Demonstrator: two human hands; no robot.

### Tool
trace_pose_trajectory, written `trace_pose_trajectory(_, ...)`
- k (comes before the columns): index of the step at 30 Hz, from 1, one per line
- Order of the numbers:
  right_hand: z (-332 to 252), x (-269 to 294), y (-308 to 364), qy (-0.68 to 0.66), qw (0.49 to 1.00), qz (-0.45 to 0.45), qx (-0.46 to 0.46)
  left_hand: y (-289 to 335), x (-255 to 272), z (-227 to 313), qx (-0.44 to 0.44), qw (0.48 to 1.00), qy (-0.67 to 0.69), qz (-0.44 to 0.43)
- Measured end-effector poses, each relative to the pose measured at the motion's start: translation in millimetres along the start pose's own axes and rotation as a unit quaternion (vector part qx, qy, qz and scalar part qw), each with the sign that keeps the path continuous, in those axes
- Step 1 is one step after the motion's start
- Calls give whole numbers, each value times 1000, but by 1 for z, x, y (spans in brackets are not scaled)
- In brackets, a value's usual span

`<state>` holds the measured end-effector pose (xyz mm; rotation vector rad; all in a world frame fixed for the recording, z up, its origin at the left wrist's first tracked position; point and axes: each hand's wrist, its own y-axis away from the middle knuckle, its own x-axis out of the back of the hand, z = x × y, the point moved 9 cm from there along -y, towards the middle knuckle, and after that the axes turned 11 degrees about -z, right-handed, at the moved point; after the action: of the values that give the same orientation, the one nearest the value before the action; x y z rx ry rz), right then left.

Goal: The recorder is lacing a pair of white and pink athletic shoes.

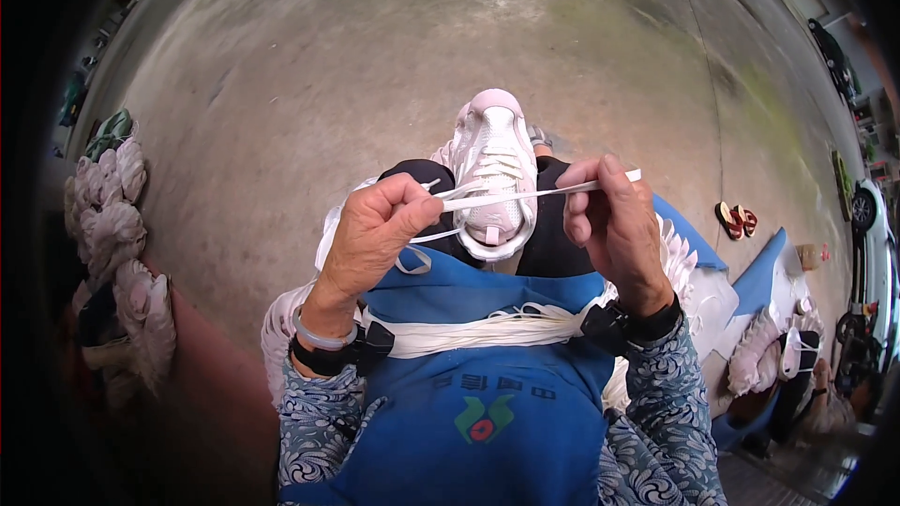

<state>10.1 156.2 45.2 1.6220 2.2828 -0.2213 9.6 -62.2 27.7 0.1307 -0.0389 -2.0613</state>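
Left hand (370, 230): thumb and index finger pressed together, pinching a flat white lace (525, 195); remaining fingers curled toward palm. Right hand (614, 225): thumb and fingertips closed on the same lace near its end, a short tip poking out past the fingers; other fingers loosely bent. Lace drawn nearly straight between both hands, crossing over the shoe's tongue.

Shoe (497, 145): white and pale pink, between the person's dark-trousered knees, toe pointing away, heel side nearest the body. Laced in rows up the front. More loose lace loops beside and below the left hand. Inside of the shoe cannot be made out.

Lap: blue apron (478, 450), with a bundle of cream laces (487, 330) lying across it, between the wrists. Dark bands on both wrists; pale bracelet on the left.

Surroundings: heaped pale shoes (117, 230) on the left; another pale cluster (755, 356) at lower right. Sandals (736, 220) on the concrete floor (356, 66), right. Small tan box (807, 257) beyond; contents too small to tell.
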Motion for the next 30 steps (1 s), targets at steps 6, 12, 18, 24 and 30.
trace_pose_trajectory(6,61,34,8,-73,992,72,-74,20,52,-38,92,962,-245,71)
trace_pose_trajectory(12,69,10,3,54,994,-28,-92,14,44,-21,34,981,-106,162)
trace_pose_trajectory(18,81,-36,-3,68,985,-107,-116,-18,-49,-41,90,987,13,-134)
trace_pose_trajectory(24,96,-17,8,76,982,-72,-158,-10,-44,-65,128,976,-100,-145)
trace_pose_trajectory(30,113,-21,18,91,976,-78,-180,-4,-42,-47,137,975,-153,-82)
